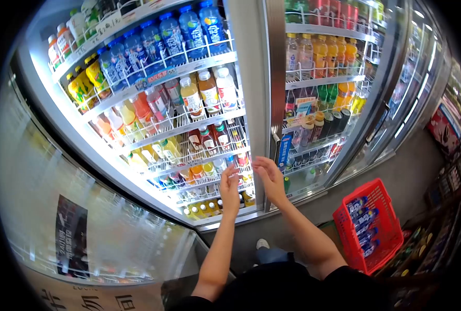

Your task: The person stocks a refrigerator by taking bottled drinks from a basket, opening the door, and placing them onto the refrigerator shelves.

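My left hand (230,189) is raised in front of the lower shelves of an open drinks fridge, fingers apart and nothing in it. Beside it, my right hand (268,179) is up near the fridge's door post (260,119), its fingers loosely curved and empty. The two hands do not touch. Blue-capped bottles (170,35) stand in a row on an upper shelf, with yellow bottles (87,78) at their left. Juice and tea bottles (208,92) fill the shelf below. Several blue-labelled bottles (363,223) lie in a red basket (395,217) on the right.
The open glass door (106,207) swings out at the left. A closed fridge section (318,81) with more drinks stands right of the post. Dark racks of goods (427,243) are at the lower right. My shoe (262,243) is on the grey floor (313,207).
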Motion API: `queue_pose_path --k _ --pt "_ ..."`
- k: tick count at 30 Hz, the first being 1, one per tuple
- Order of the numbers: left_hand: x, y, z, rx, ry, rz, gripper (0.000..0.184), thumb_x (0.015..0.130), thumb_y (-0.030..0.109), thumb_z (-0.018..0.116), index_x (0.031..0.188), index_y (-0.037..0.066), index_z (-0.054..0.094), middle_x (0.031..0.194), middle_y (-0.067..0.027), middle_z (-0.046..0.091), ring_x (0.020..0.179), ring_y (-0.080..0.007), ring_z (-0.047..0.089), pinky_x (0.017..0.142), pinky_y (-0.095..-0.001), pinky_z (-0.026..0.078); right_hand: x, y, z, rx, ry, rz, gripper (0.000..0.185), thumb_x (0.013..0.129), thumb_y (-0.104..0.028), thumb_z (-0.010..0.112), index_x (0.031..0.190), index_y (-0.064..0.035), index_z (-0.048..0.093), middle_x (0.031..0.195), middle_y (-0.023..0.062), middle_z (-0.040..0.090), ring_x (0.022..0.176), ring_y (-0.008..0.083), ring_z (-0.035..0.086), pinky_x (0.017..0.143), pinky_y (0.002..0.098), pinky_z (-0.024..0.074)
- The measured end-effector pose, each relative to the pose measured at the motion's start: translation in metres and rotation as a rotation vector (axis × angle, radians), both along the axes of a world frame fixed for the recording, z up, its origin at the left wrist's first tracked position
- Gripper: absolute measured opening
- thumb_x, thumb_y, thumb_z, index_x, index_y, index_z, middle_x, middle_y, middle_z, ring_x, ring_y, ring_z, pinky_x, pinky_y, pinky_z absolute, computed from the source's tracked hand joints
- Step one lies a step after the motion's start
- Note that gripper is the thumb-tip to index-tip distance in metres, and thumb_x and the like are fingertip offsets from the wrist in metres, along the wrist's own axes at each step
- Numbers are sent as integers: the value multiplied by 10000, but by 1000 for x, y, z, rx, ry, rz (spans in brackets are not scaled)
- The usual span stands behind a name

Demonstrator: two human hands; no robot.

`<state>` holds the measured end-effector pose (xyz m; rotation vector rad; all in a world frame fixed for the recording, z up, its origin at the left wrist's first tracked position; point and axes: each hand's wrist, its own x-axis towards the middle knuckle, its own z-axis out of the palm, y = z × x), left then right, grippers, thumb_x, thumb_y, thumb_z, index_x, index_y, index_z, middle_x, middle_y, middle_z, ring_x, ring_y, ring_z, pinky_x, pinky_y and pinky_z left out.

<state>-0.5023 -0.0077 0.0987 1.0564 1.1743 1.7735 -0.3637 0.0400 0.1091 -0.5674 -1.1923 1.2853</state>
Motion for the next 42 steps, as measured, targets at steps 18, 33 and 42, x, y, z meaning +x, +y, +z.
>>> queue_pose_path --k 18,33,42 --pt "174 -128 -62 -234 -83 -422 309 1031 160 489 1307 36 554 1110 -77 650 940 -129 606 836 -265 456 243 -157 -64 -195 -75 -537 293 1034 -130 493 1277 29 530 1156 125 644 1068 196 627 953 326 503" --pt "342 -80 -55 -203 -58 -671 282 1025 154 509 1272 36 573 1084 -76 646 951 -132 593 899 -280 472 425 -177 -98 -410 -19 -865 327 1013 -195 542 1301 -40 528 1206 121 615 1076 185 614 926 356 536" --pt "439 -50 -81 -257 46 -744 274 1022 168 488 1243 49 598 1045 -41 654 905 -102 588 817 -251 454 501 -170 -124 -595 140 -862 365 990 -243 562 1312 -93 478 1207 95 598 992 166 619 842 335 564"
